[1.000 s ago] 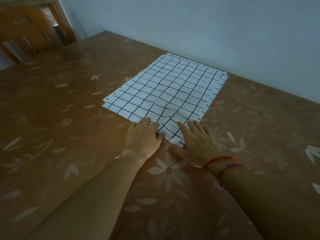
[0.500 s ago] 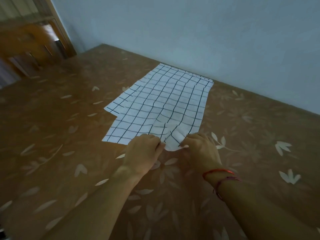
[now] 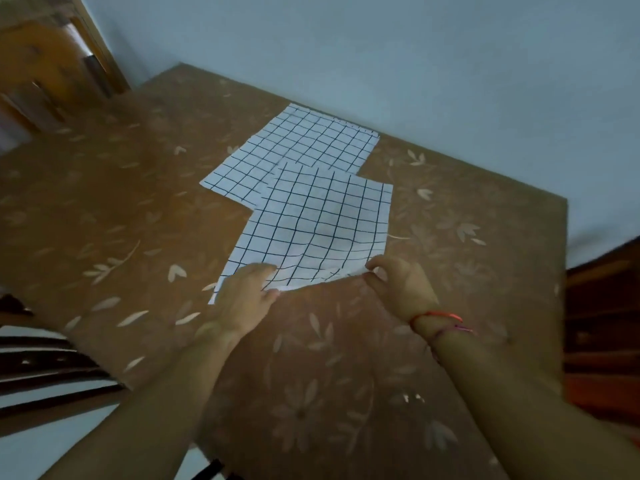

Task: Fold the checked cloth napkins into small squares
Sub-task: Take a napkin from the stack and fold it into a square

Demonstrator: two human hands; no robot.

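- Napkin of white cloth with black checks [image 3: 318,223] lies on the brown floral counter [image 3: 311,375], overlapping a second checked napkin [image 3: 304,143] near the far edge.
- The left hand [image 3: 247,292] and right hand [image 3: 398,284] pinch its near edge.

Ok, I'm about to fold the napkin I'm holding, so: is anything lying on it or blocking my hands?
Nothing visible does. The left hand and the right hand already hold the near edge of the top napkin, and its surface is bare. Only its far edge overlaps the other napkins behind it.
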